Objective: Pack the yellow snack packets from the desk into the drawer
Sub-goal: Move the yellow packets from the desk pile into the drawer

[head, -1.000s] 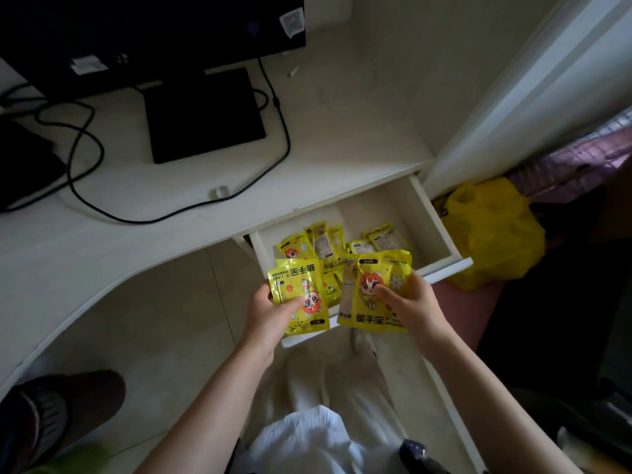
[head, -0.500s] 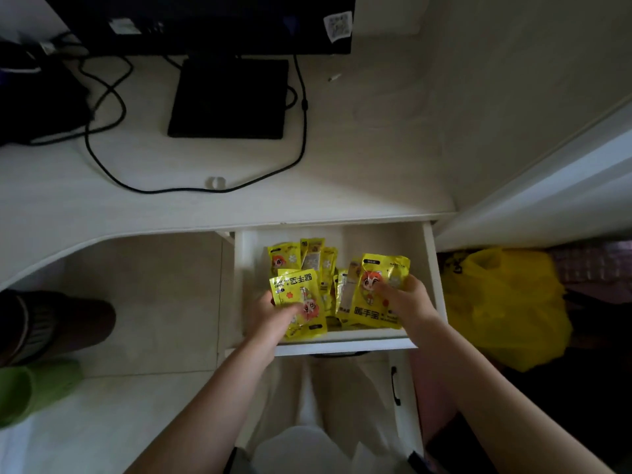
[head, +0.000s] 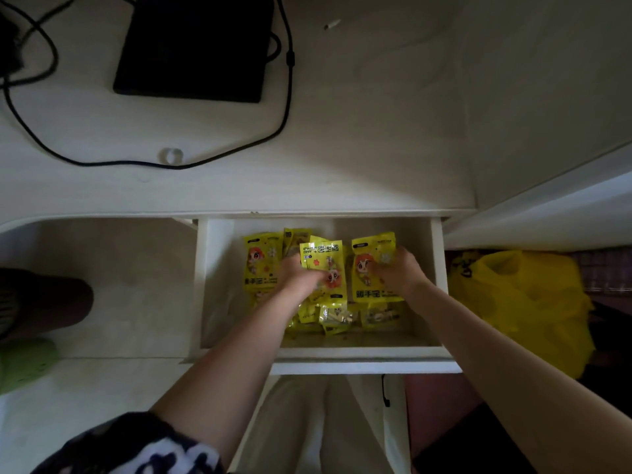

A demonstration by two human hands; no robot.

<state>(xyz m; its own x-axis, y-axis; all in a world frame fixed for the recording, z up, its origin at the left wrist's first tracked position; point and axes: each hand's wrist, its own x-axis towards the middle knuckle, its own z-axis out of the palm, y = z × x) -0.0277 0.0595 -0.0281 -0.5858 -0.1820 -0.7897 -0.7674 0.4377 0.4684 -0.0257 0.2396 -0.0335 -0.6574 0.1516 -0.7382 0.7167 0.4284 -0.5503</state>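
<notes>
**Both hands carried packets down into the open drawer**

Half a second before, the two hands had held their packets above the front half of the drawer; since then both had reached further in, so the packets lay over the middle and back of the pile, and the view had tipped down to look almost straight into the drawer (head: 438, 285).

The left hand (head: 301, 277) gripped a yellow packet (head: 325, 268) — bright yellow foil, a red-and-white cartoon figure near its lower half, dark lettering across the top — with the thumb on its face and the fingers hidden behind it. The right hand (head: 396, 271) pinched a second packet (head: 367, 268) along its right edge, fingers curled over the front; this one showed a red-haired cartoon face and bold characters along the bottom.

The two held packets stood side by side, nearly touching, their tops pointing toward the desk (head: 342, 131). A third packet (head: 260, 265) of the same red-haired design lay just left of the left hand, against the pile. More small packets (head: 338, 316) lay jumbled below the wrists — nearer the drawer front.

A black cable (head: 285, 97) and a dark flat stand (head: 195, 46) sat on the desk, and a yellow plastic bag (head: 519, 302) rested on the floor to the right of the drawer.
</notes>
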